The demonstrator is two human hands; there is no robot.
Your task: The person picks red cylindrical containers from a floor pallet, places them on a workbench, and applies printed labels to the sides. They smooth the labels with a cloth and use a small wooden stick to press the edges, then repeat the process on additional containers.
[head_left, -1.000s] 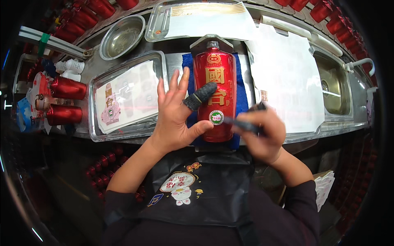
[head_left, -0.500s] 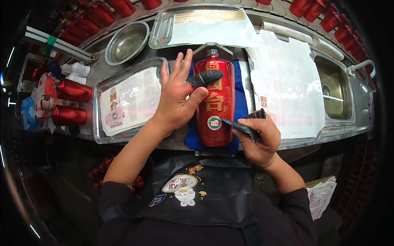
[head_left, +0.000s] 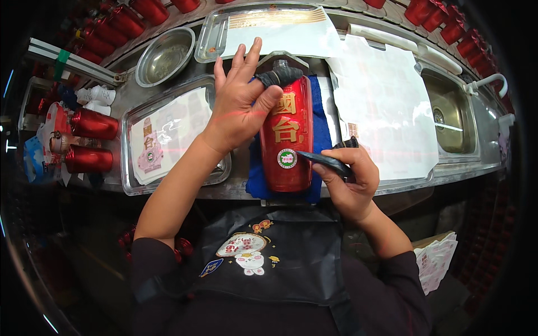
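A red glass-like bottle (head_left: pixel 288 180) with gold lettering lies on its back on a blue cloth (head_left: pixel 324 126), neck pointing away from me. Low on its front sits a round green-and-white decal (head_left: pixel 287 158). My left hand (head_left: pixel 232 117) spans the bottle's upper left; its index finger, in a black finger cover, crosses the bottle near the neck, and the other fingers are stretched and spread. In my right hand (head_left: pixel 358 182) is a thin dark scraper (head_left: pixel 330 163), pinched between thumb and fingers. Its tip reaches the bottle's front beside the decal's upper right.
Left of the bottle is a clear tray (head_left: pixel 128 173) of decal sheets, with a metal bowl (head_left: pixel 165 56) behind it. Another tray (head_left: pixel 210 31) stands at the back. White sheets (head_left: pixel 386 112) lie to the right, before a sink (head_left: pixel 448 112). Red bottles (head_left: pixel 92 124) lie far left.
The black-covered index finger has shifted up toward the bottle's neck, baring more gold lettering. The scraper's tip has moved up slightly relative to the decal. The whole view has shifted a little.
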